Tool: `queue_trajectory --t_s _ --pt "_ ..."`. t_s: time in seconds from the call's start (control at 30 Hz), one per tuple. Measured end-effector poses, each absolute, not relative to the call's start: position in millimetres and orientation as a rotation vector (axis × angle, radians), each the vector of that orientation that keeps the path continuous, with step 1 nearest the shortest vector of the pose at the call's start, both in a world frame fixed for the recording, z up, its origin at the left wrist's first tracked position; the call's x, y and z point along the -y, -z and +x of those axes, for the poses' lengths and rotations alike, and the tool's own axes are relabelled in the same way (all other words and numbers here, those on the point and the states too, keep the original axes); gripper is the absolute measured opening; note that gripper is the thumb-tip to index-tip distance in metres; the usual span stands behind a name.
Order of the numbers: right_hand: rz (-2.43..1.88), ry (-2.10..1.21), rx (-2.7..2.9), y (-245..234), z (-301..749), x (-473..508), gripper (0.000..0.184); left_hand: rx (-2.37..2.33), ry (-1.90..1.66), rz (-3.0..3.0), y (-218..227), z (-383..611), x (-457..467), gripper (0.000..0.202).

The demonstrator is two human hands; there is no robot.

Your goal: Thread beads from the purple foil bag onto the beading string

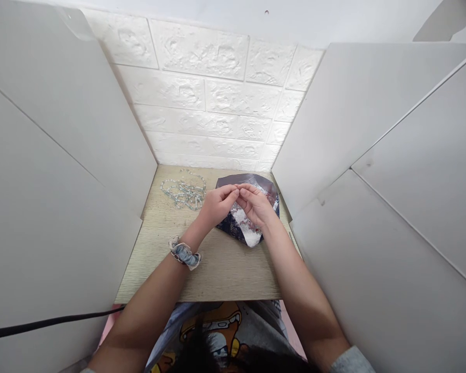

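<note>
My left hand (220, 203) and my right hand (255, 203) meet fingertip to fingertip in a pinch. Whatever they hold between them is too small to make out. Beneath them lies a dark bag (227, 228) with a silvery, shiny lining, and small reddish beads (251, 224) show on it by a white patch. To the left on the wooden tabletop rests a loose heap of pale, bluish beaded strands (184, 194). A blue scrunchie (185, 254) with a light frilled edge circles my left wrist.
Tall white panels close in the narrow wooden table (225, 280) on the left (81, 134) and right (334, 129). A white brick-patterned wall (217, 98) stands behind it. A black cord (50, 322) runs in from the lower left toward my left forearm.
</note>
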State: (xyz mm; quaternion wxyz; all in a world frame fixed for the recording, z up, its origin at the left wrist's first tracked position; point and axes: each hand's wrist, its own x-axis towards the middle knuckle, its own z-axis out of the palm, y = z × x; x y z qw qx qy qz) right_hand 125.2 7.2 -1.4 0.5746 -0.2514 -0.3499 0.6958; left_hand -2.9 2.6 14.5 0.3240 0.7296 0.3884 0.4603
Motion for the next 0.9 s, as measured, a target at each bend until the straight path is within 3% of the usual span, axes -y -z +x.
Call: queue_trajectory --t_s 0.9 --pt "-0.652 -1.590 0.920 -3.0 130.6 -3.6 0.014 -0.951 -1.108 1.831 -14.3 -5.8 -5.2 0.029"
